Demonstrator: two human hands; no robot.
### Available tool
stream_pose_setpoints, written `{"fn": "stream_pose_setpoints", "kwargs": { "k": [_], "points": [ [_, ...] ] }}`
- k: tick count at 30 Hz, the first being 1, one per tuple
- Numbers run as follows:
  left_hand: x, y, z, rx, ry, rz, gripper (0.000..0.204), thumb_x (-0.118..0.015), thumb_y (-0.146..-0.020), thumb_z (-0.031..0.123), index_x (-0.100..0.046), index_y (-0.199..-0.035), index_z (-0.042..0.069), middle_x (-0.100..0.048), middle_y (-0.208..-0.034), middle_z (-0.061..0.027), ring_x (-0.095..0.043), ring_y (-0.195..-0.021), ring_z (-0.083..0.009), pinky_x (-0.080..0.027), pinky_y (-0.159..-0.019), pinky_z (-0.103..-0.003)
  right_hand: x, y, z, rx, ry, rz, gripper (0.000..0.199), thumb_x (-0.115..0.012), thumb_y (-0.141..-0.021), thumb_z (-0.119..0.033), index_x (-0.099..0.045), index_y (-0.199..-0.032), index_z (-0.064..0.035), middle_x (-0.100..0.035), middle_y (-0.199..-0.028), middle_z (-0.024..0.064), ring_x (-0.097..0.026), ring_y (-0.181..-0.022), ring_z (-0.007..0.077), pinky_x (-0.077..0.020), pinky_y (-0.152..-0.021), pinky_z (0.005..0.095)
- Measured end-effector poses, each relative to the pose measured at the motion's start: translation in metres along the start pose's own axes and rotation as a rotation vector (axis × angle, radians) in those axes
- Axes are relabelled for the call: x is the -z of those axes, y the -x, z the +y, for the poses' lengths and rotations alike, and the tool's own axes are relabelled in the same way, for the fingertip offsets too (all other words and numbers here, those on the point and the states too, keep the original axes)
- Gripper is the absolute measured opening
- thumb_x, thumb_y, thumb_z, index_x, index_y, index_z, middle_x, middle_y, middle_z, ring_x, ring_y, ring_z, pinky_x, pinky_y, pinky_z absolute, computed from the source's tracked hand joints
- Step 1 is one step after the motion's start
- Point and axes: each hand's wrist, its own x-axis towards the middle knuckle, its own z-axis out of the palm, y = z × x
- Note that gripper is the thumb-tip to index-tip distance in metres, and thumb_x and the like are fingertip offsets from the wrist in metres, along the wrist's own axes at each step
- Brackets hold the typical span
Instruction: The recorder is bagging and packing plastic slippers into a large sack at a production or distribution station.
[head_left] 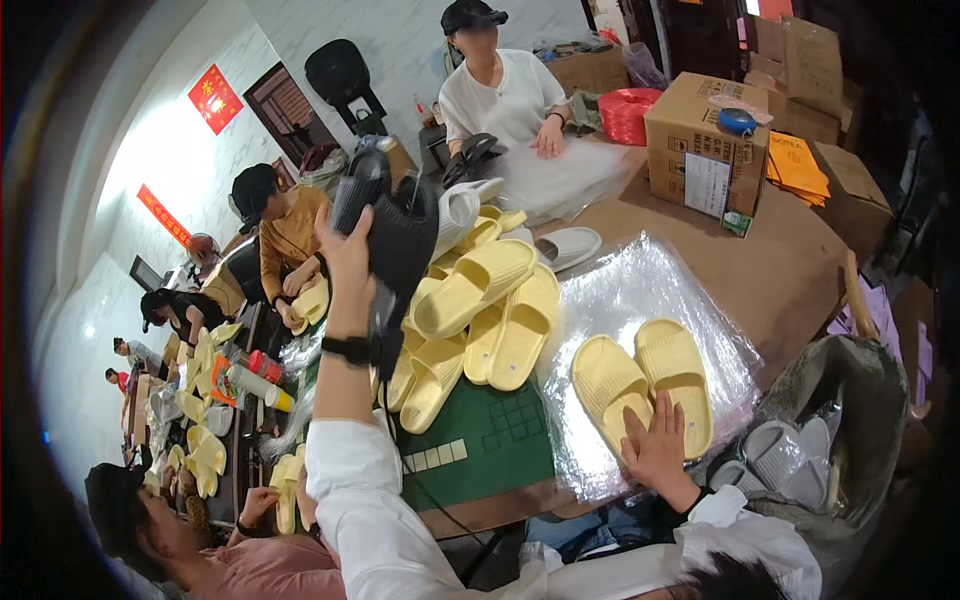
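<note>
Right hand: the right hand (658, 447) lies flat, fingers spread, on the heel ends of a pair of yellow slippers (643, 383); it grips nothing.
Slipper pair: side by side, soles down, on a stack of clear plastic bags (650, 290) spread over the brown table (790, 270).
Left hand: the left hand (345, 250) is raised above the table and closed on a black handheld device (385, 225); a black cord hangs from it down past the wrist, which wears a black watch (349, 349).
Green mat: a green mat (490, 440) covers the near table edge, between the two arms.
Slipper heap: more yellow slippers (480, 320) lie piled just left of the bags, some overlapping the mat.
Grey bag: at the right, a bag of grey slippers (800, 450) sits beside the right forearm.
Far table: a cardboard box (705, 140) with a blue tape roll on top, and a red spool (628, 112) near it.
Others: a person in a white shirt (500, 95) sits across the table; more people handle yellow slippers along the left.
</note>
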Motion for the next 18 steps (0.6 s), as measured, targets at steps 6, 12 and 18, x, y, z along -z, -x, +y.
{"fn": "stream_pose_setpoints", "kwargs": {
  "k": [6, 12, 18],
  "points": [
    [0.024, -0.070, -0.087, -0.076, -0.827, -0.197, 0.060, -0.069, -0.080, 0.031, -0.048, -0.125, -0.001, -0.061, -0.109, -0.0242, -0.059, -0.102, -0.0330, -0.047, -0.086, -0.038, -0.001, -0.005, -0.017, 0.006, -0.045, -0.086, 0.051, -0.057, -0.079, -0.032, -0.053, -0.127, -0.0143, -0.029, -0.137, 0.0343, -0.023, -0.132, 0.0458, -0.0148, -0.108, 0.0575],
    [-0.011, -0.005, -0.145, 0.238, -1.218, -0.336, 0.069, -0.055, -0.083, 0.052, -0.037, -0.137, 0.012, -0.044, -0.132, -0.0262, -0.038, -0.123, -0.0492, -0.027, -0.102, -0.058, 0.007, -0.008, -0.012, -0.009, 0.020, -0.151, 0.051, -0.053, -0.080, -0.030, -0.053, -0.127, -0.0089, -0.026, -0.139, 0.0347, -0.020, -0.133, 0.0458, -0.0139, -0.109, 0.0561],
    [0.059, 0.041, -0.100, 0.063, -1.158, -0.148, 0.070, -0.060, -0.081, 0.051, -0.038, -0.137, 0.015, -0.035, -0.137, -0.0278, -0.032, -0.126, -0.0481, -0.023, -0.104, -0.058, 0.000, -0.002, -0.011, 0.016, 0.083, -0.086, 0.050, -0.053, -0.080, -0.024, -0.051, -0.128, -0.0082, -0.026, -0.140, 0.0312, -0.021, -0.134, 0.0429, -0.0145, -0.110, 0.0529]
  ]
}}
